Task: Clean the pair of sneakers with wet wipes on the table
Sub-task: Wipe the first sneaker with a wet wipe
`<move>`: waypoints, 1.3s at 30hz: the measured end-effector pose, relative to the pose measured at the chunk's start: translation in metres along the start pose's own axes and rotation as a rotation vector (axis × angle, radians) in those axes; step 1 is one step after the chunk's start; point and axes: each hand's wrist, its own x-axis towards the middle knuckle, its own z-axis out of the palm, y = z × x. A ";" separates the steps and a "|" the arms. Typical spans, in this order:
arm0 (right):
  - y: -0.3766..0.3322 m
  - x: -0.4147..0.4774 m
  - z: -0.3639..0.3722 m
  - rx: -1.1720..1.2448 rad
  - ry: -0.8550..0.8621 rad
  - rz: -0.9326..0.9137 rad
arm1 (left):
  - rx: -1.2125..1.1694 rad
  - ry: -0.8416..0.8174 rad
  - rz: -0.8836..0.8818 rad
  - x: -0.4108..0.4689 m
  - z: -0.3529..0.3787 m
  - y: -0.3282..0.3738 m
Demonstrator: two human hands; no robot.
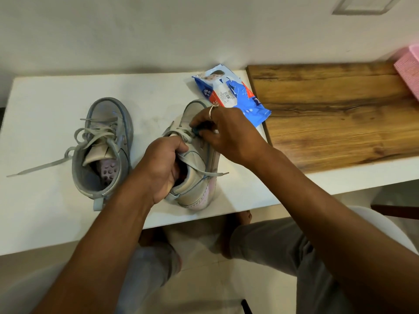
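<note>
Sneaker under work [197,180] stands on the white table [45,98] directly in front of the wipes pack [231,94], toe pointing at the pack. We cannot tell whether toe and pack touch. The second sneaker [102,143] stands to the left of the pack, well apart from it, with loose laces and one lace end trailing away from the pack.

Grip state. Our left hand [163,164] clenches the collar of the sneaker under work, fingers curled into the opening, and steadies it. Our right hand [224,130], a ring [211,112] on one finger, pinches a bluish wad [196,131] against the laces, just in front of the pack. We cannot tell whether the wad is a wipe, as it is small and partly covered.

Step in hand, as we judge it: wiping the lace and tongue area of this sneaker. The second sneaker appears not yet treated, so we place the task at an early stage.

Next move calls for a firm hold on the collar and short strokes along the upper and down to the sole edge. A fresh wipe then comes from the pack, which lies within reach of the right hand.

Markings. The pack is blue with a red-orange band and a white label panel carrying a barcode-like block. White letters "ee" read on the blue field on the side towards the second sneaker. The remaining print is too small to read. A wooden board [328,109] lies to the right of the pack.
</note>
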 end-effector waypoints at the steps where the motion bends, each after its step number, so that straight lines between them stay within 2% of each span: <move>1: -0.001 0.000 -0.002 0.006 -0.011 0.026 | 0.001 0.005 0.000 0.000 0.000 0.000; 8: -0.013 -0.023 -0.007 0.087 -0.137 0.033 | -0.066 -0.061 0.022 0.000 -0.003 0.000; 13: -0.005 -0.015 0.000 -0.019 0.019 0.045 | -0.020 -0.081 0.020 0.001 -0.002 -0.002; 15: -0.005 -0.013 0.001 -0.003 0.031 0.067 | -0.019 -0.069 0.024 0.001 -0.003 -0.002; 20: -0.010 -0.024 -0.007 0.136 -0.188 0.068 | -0.071 -0.105 0.048 0.001 -0.007 -0.003; 23: -0.008 -0.018 -0.001 0.039 -0.040 0.058 | -0.054 -0.076 0.039 0.002 -0.007 -0.003; 25: -0.010 -0.015 0.001 0.037 -0.001 0.065 | -0.042 -0.050 0.044 0.003 -0.006 -0.003; 30: -0.010 -0.022 -0.018 0.211 -0.289 0.169 | -0.088 -0.096 0.060 0.000 -0.005 -0.003; 31: -0.007 -0.022 -0.022 0.244 -0.267 0.192 | -0.085 -0.094 0.056 0.000 -0.005 -0.003; 35: 0.006 -0.009 -0.018 0.185 0.072 0.198 | -0.059 -0.029 0.051 0.002 -0.004 -0.003; 39: -0.001 -0.011 0.005 0.071 0.041 0.167 | -0.070 -0.034 0.042 0.002 -0.005 -0.003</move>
